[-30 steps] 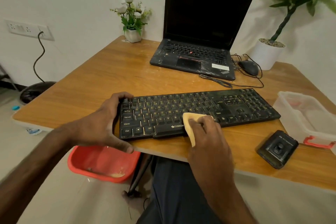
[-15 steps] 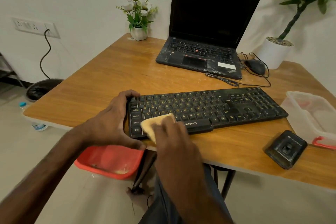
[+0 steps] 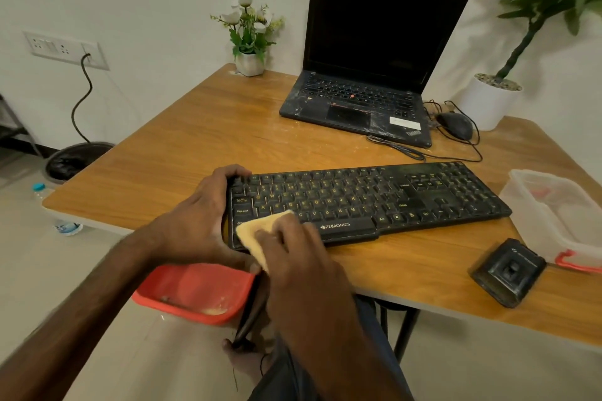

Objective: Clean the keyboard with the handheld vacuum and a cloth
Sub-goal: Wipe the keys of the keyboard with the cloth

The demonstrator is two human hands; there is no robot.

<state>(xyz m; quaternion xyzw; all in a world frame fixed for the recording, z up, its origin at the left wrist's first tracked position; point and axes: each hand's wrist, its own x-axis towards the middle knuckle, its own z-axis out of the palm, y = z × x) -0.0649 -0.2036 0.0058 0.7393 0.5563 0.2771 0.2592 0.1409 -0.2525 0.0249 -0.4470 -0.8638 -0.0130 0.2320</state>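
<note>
Passable over bare tabletop (image 3: 195, 146) left of and behind keyboard (image 3: 374, 198). Obstructed at rear by laptop (image 3: 358, 98), mouse (image 3: 454, 125) and trailing cable (image 3: 410, 153); at right by plastic container (image 3: 553, 215) and black handheld vacuum (image 3: 508, 270) near front edge.

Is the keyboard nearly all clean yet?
Partly. The small black handheld vacuum lies aside on the wooden table, so vacuuming looks done. Now the right hand presses the yellow cloth on the left end of the black keyboard, which the left hand grips. The rest probably waits.
</note>
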